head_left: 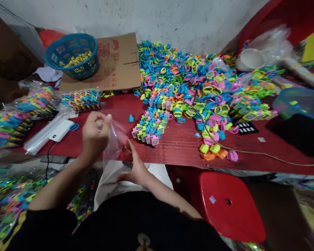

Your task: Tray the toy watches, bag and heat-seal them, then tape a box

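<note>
A clear plastic bag [114, 141] hangs between my two hands at the table's front edge. My left hand [96, 130] is closed, pinching the bag's upper part. Lower down, my right hand [134, 165] has its fingertips on the bag's right side, its thumb apart below. Just beyond my right hand stands a stacked block of colourful toy watches [150, 127] in pink, yellow and blue. A single blue toy piece [131, 118] lies by itself to the left of that block.
A large heap of loose toy watches [183, 76] fills the back. Bagged watches [81, 99], a white power bank [60, 130] and plastic sleeves are at left. A blue basket [92, 62] sits on cardboard [120, 62]. A cable [251, 152] crosses the red table; a red stool [231, 205] stands below.
</note>
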Demonstrator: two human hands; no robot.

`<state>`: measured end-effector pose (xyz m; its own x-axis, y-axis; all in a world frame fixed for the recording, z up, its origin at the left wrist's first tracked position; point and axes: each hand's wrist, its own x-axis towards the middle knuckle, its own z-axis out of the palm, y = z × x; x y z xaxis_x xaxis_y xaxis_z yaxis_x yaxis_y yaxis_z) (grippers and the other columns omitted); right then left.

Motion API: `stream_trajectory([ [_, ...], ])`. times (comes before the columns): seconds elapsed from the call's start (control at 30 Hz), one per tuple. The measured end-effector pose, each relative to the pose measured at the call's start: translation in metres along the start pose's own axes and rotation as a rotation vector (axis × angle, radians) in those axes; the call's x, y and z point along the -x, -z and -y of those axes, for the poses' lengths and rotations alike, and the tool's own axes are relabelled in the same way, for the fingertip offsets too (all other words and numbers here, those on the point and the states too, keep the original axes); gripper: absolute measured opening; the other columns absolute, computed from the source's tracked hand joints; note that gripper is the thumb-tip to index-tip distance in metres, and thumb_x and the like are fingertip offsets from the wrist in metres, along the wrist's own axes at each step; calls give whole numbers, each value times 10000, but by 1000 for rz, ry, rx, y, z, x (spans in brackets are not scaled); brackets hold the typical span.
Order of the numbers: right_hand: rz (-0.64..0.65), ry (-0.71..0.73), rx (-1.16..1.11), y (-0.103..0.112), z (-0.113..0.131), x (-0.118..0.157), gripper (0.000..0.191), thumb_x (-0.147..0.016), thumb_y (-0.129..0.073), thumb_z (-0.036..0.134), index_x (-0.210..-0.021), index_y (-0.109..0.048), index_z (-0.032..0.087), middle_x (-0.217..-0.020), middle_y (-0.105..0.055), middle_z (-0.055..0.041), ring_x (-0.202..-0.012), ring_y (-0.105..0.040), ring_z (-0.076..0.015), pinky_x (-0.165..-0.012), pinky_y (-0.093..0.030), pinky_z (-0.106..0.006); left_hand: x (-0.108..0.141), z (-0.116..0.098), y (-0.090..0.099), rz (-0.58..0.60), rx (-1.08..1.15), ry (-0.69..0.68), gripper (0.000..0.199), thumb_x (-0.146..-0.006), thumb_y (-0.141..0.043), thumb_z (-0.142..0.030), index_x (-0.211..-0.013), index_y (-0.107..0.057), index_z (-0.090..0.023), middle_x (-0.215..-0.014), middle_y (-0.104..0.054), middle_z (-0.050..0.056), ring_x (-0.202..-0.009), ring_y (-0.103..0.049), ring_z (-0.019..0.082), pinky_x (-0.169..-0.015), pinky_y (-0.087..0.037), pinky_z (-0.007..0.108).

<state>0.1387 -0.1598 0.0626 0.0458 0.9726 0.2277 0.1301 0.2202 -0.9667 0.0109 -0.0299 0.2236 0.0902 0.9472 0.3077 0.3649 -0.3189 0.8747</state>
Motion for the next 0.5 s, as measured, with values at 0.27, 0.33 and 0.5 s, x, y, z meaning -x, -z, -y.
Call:
stream_trajectory([
  [0.27, -291, -12, -30, 77, 60, -30, 338, -1070, -751, 576, -985, -796, 252, -882, -798, -48, -802, -748, -220, -771, -646, -363, 9, -6, 39, 547, -154, -113, 467, -810, -970, -537, -778, -609, -242, -555, -457, -92, -501, -346, 96, -500, -197, 239],
  [0.33, -220, -46, -89, 108, 82, -24, 320, -1029, -826, 567, -973, -786, 254, -798, -752, -14, -666, -685, -179, -627, -589, -307, 2, -5, 57, 681, -288, -227, 461, -851, -935, -492, -646, -620, -225, -558, -497, -57, -515, -386, 103, -509, -239, 246],
  [0.5, -31, -228, -209, 160, 134, 18, 243, -994, -912, 478, -929, -799, 273, -677, -713, 19, -470, -618, -146, -431, -502, -268, -13, 12, 81, 577, -174, -339, 282, -925, -886, -539, -838, -861, -272, -912, -790, 77, -809, -718, 223, -737, -563, 320],
])
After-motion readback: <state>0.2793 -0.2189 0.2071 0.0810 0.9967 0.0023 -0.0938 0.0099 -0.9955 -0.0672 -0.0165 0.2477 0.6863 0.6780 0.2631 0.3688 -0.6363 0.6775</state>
